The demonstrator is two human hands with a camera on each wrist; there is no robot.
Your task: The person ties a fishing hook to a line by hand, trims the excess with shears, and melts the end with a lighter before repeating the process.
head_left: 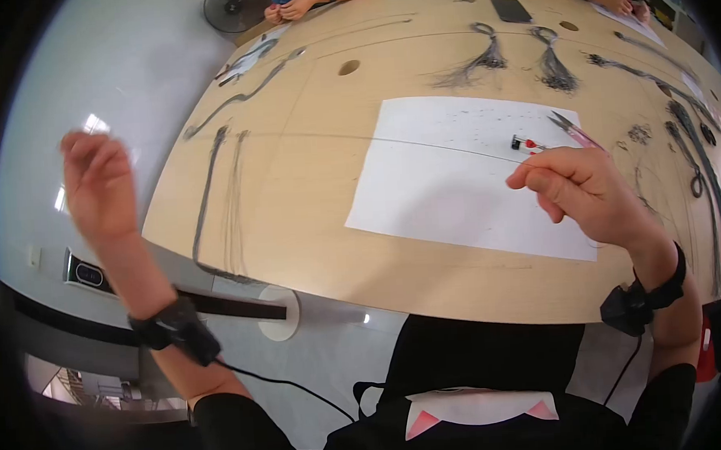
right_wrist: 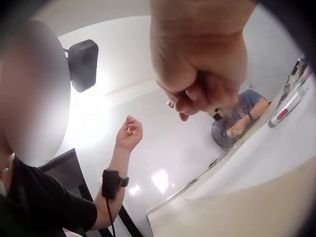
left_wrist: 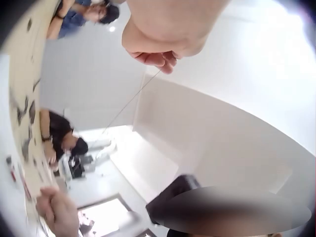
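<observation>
**A thin strand stretched between 2 hands**

The left hand (head_left: 97, 186) is raised off to the side, away from the wooden table (head_left: 294, 196), with its fingers curled in; the left wrist view shows the fingertips (left_wrist: 160, 58) pinching a fine strand (left_wrist: 131, 101) that runs down and away toward the other hand. The hand looks lifted this far so that the strand is drawn out to its length and kept taut

The right hand (head_left: 583, 185) hovers over the white paper sheet (head_left: 447, 171), fingers bunched to a tight pinch; from the right wrist view the curled fingertips (right_wrist: 185, 103) close on something too thin to see plainly, which I judge to be the strand's other end. In the head view the strand itself does not show

The sheet seems laid there as a pale working surface against which dark hairs are easy to see; small specks dot it. Just beyond the right hand lie a small red-and-black piece (head_left: 523, 144) and a pair of snips with pink handles (head_left: 571, 128), both within easy reach

Further back on the table lie 2 dark tasselled bundles (head_left: 482, 60) and long dark strands (head_left: 212, 192) laid out lengthwise near the left edge. A phone (head_left: 511, 9) rests at the far side, where other people's hands (head_left: 292, 7) rest on the table
</observation>
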